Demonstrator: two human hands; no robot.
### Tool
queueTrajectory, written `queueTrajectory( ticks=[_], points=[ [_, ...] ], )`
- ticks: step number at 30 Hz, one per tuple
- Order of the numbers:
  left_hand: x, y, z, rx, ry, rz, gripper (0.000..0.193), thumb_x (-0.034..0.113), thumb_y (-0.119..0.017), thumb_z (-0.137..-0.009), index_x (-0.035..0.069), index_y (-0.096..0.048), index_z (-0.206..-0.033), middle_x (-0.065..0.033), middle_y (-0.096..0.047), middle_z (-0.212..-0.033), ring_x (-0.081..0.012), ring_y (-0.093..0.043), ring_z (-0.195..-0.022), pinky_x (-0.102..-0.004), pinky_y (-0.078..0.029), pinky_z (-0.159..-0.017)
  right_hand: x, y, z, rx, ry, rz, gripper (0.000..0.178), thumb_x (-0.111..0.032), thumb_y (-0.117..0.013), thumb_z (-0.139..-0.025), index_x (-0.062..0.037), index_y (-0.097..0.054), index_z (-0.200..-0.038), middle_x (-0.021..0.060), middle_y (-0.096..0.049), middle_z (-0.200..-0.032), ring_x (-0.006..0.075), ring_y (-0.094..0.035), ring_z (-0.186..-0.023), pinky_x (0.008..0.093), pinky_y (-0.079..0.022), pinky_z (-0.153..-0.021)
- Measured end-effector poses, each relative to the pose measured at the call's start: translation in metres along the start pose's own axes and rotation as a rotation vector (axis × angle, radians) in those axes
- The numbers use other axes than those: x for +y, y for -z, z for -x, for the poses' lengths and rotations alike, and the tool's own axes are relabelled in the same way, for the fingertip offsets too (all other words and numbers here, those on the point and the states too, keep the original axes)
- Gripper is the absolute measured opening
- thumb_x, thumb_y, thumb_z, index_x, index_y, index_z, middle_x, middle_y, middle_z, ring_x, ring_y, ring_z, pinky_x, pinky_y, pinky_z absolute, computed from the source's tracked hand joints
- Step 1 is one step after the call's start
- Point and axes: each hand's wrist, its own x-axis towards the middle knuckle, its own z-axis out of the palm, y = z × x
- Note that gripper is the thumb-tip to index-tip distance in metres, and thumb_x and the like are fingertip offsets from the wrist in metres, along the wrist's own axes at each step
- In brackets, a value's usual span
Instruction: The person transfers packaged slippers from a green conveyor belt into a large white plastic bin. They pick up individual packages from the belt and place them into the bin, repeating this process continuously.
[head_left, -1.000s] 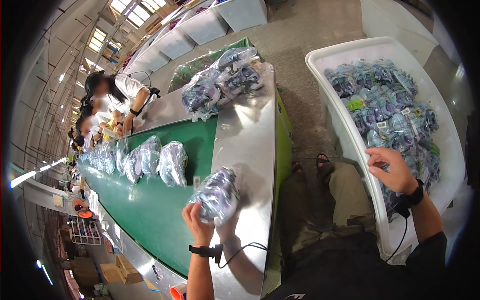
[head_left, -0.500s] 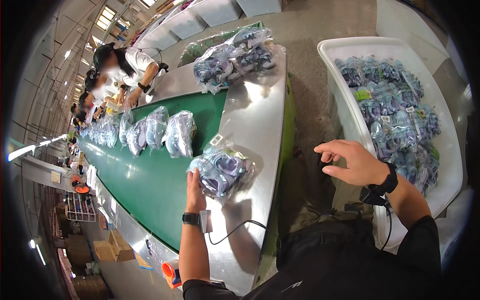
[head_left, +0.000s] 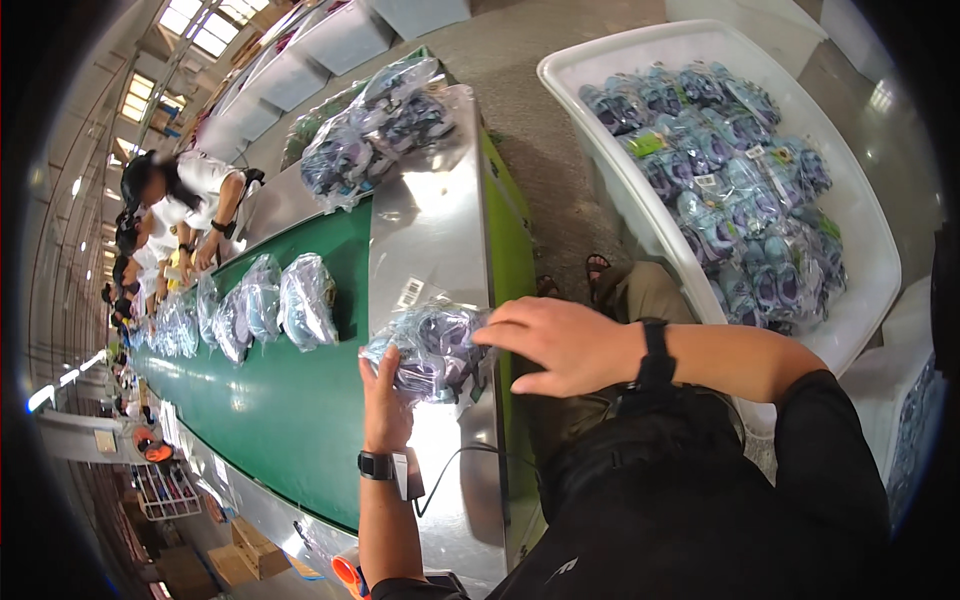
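Half a second ago the right hand (head_left: 560, 345) was well apart from the bagged shoes (head_left: 438, 352); now it has swung over to their three o'clock side, thumb and fingers spread, fingertips at the clear wrap, though whether they press on it I cannot tell. The left hand (head_left: 385, 405), at seven o'clock, is still clamped on the bag's near edge, over the steel tabletop (head_left: 430, 240). Other wrapped shoes (head_left: 308, 302) remain at ten o'clock on the green belt (head_left: 260, 400), the loaded white bin (head_left: 866, 250) at two.
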Motion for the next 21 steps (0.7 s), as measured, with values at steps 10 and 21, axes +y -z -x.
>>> queueTrajectory(
  ticks=[10,21],
  points=[
    [-0.015,-0.119,0.03,-0.238,0.361,0.39,0.063,0.059,-0.047,-0.102,0.009,-0.054,-0.139,-0.0126,-0.062,-0.134,-0.0289,-0.064,-0.12,-0.0463,-0.053,-0.103,-0.02,0.016,0.035,0.161,0.096,0.366,0.112,-0.04,-0.091,-0.063,-0.0151,-0.034,-0.156,0.0139,-0.049,-0.137,0.0309,-0.049,-0.131,0.0548,-0.028,-0.114],
    [-0.033,-0.173,0.046,-0.278,0.044,0.093,0.089,0.072,-0.052,-0.089,0.009,-0.043,-0.15,-0.0139,-0.05,-0.147,-0.033,-0.052,-0.131,-0.051,-0.042,-0.111,0.008,0.087,0.152,0.399,-0.602,-0.783,0.091,-0.039,-0.072,-0.096,-0.0015,-0.018,-0.159,0.0242,-0.05,-0.139,0.0255,-0.056,-0.123,0.0363,-0.048,-0.1]
  ],
)
